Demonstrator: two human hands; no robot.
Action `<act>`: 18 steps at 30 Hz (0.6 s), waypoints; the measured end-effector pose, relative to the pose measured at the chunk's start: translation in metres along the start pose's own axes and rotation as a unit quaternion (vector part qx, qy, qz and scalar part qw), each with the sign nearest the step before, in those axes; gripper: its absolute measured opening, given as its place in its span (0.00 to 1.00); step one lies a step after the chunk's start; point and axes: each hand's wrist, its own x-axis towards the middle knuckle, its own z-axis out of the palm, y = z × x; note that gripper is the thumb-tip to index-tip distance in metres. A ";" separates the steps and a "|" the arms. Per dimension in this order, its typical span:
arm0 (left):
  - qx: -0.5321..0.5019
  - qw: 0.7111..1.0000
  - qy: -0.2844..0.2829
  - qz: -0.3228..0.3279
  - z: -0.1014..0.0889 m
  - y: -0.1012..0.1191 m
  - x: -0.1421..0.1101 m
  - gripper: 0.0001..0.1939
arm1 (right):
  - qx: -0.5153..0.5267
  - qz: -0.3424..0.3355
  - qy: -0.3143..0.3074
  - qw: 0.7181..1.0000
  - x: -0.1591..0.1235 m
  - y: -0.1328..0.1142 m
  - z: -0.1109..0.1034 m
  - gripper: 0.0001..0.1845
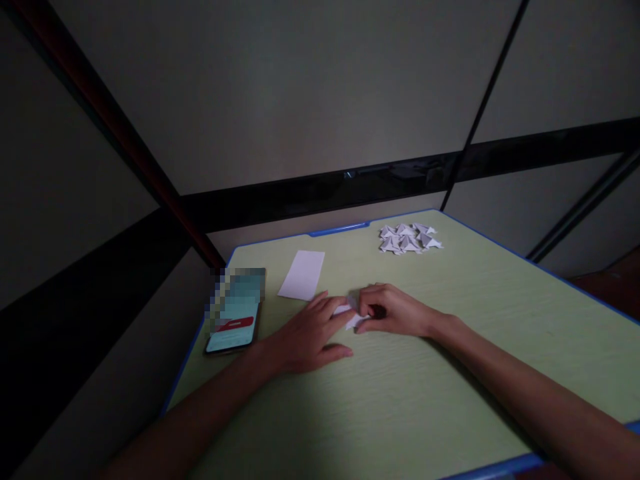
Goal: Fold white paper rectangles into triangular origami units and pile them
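Observation:
A small piece of white folded paper (355,322) lies on the table between my hands, partly covered by fingers. My left hand (311,337) rests palm down with its fingers stretched out and apart, two fingertips pressing on the paper's left part. From the other side, my right hand (393,309) has its fingers curled in and its thumb extended at the paper's right edge, closed on it. The exact fold under the fingers cannot be made out.
A flat white paper sheet (302,275) lies beyond my left hand. Left of it is a phone (234,333) with a lit screen. Several folded white paper figures (410,244) stand in rows at the back right. The green table (480,393) has a blue edge and meets a panelled wall (320,100).

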 end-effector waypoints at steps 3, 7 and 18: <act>-0.016 1.000 0.004 -0.009 0.000 0.000 -0.001 0.28 | -0.022 0.000 -0.001 1.000 -0.001 0.000 -0.003 0.11; -0.023 1.000 0.012 -0.007 0.000 -0.003 -0.003 0.25 | -0.076 0.030 0.002 0.997 -0.006 0.009 -0.012 0.08; -0.038 0.999 -0.017 0.030 0.004 0.016 -0.004 0.26 | -0.137 0.192 0.120 0.964 0.002 0.018 0.001 0.06</act>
